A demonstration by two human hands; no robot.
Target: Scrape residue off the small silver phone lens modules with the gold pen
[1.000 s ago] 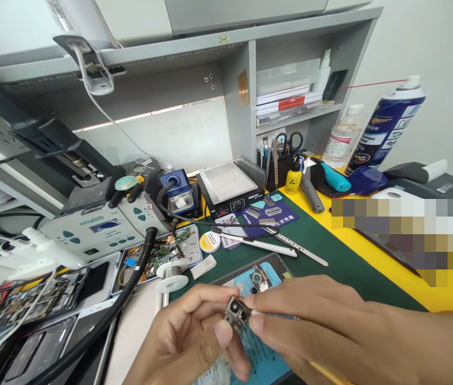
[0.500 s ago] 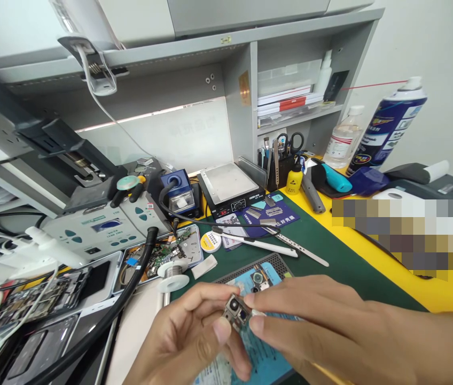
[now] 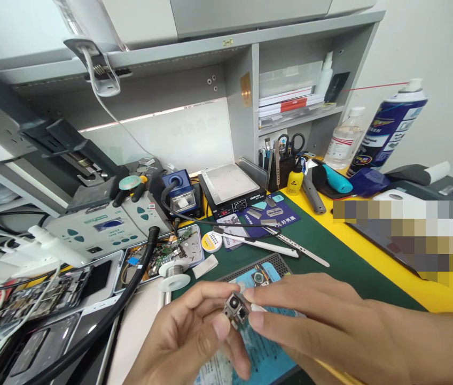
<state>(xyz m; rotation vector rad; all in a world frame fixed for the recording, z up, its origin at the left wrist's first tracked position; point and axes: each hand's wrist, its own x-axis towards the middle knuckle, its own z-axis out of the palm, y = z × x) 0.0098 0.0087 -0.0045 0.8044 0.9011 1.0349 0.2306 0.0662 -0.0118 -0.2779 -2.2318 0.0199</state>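
Low in the middle of the head view, my left hand [image 3: 194, 334] pinches a small phone camera module [image 3: 234, 307] between thumb and fingers. Its two lenses face up toward me. My right hand [image 3: 322, 321] reaches in from the right, its fingertips close together at the module's right edge. A small whitish piece shows between those fingertips; I cannot make out what it is. Under both hands lies a blue work pad [image 3: 268, 342] with a phone part that has a round coil [image 3: 258, 277] at its far end.
A solder wire spool [image 3: 174, 275] and a tray of circuit boards [image 3: 162, 254] are to the left. Beyond the pad lie a white pen-like tool [image 3: 266, 246] and a metal strip [image 3: 306, 251]. A heating plate [image 3: 230, 184] stands behind; a black hose [image 3: 130, 289] crosses the left side.
The camera module has tilted slightly in my left fingers. Both hands stay almost in the same place, and the view has shifted a little.
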